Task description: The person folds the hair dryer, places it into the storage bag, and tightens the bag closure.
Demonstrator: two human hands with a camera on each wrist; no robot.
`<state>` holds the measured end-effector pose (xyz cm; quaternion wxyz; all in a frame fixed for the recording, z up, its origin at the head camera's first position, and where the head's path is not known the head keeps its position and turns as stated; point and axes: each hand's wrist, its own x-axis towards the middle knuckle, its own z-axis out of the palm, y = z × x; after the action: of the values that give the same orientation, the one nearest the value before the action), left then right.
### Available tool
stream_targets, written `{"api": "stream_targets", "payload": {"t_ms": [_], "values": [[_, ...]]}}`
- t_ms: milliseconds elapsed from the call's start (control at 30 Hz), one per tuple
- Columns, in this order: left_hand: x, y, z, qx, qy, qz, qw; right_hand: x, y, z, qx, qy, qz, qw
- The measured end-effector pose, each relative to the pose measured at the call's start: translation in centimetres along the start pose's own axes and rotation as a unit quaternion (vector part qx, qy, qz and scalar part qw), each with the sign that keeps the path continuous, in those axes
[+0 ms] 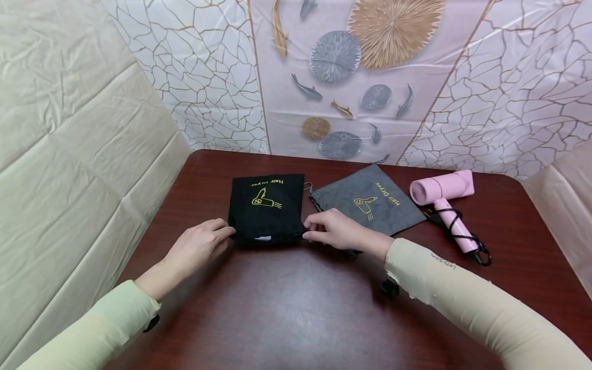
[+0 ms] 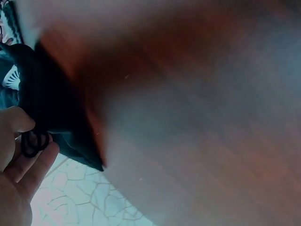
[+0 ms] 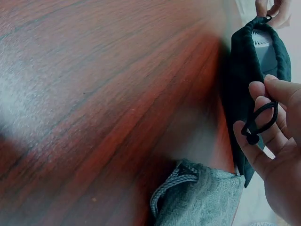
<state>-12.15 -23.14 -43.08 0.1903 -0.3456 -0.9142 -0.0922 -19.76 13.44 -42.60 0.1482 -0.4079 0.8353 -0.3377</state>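
Observation:
A black drawstring bag (image 1: pixel 287 213) with a yellow "Hair Dryer" print lies on the table, its mouth toward me. My left hand (image 1: pixel 196 244) pinches the left corner of that mouth; in the left wrist view a black cord loop (image 2: pixel 34 145) sits among its fingers. At the right corner my right hand (image 1: pixel 335 231) pinches the rim between thumb and forefinger, with another cord loop (image 3: pixel 268 121) against its fingers. Inside the gaping mouth shows a pale object with a radial grille (image 3: pixel 261 37), apparently a hair dryer; the cloth hides the rest.
Right of the black bag lies a flat grey drawstring bag (image 1: pixel 349 192) with the same print, close by my right hand. A pink hair dryer (image 1: pixel 446 187), black cord wound round its handle, lies farther right. Patterned cloth (image 1: pixel 222 77) hangs behind the reddish-brown table (image 1: pixel 277 308).

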Motion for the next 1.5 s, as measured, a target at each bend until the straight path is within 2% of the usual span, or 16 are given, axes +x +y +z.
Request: {"api": "stream_targets", "payload": {"t_ms": [233, 400, 600, 767, 933, 1167, 1300, 1500], "values": [[-1.5, 0.4, 0.2, -0.024, -0.028, -0.034, 0.9988, -0.3, 0.3, 0.0, -0.077, -0.003, -0.054, 0.996], [-2.2, 0.2, 0.1, -0.036, -0.056, -0.054, 0.9963, -0.6, 0.4, 0.0, -0.105, -0.009, -0.078, 0.991], [-2.6, -0.2, -0.3, -0.052, -0.067, -0.041, 0.9956, -1.1, 0.4, 0.0, -0.131, -0.005, -0.1, 0.986], [-2.3, -0.5, -1.2, -0.044, -0.07, -0.048, 0.9955, -1.4, 0.3, -0.5, -0.149, 0.015, -0.102, 0.983], [-1.3, -1.1, -3.1, -0.032, -0.036, -0.057, 0.9972, -1.4, 0.0, -1.8, -0.159, 0.042, -0.111, 0.98], [0.2, -2.0, -5.7, -0.029, 0.026, -0.086, 0.9956, -1.7, -0.9, -5.2, -0.185, 0.084, -0.131, 0.97], [0.7, -2.1, -6.5, -0.019, 0.052, -0.13, 0.9899, -2.0, -1.1, -6.7, -0.192, 0.102, -0.13, 0.967], [0.3, -2.2, -6.6, -0.01, 0.05, -0.217, 0.9748, -2.8, -0.3, -7.2, -0.197, 0.108, -0.127, 0.966]]}}
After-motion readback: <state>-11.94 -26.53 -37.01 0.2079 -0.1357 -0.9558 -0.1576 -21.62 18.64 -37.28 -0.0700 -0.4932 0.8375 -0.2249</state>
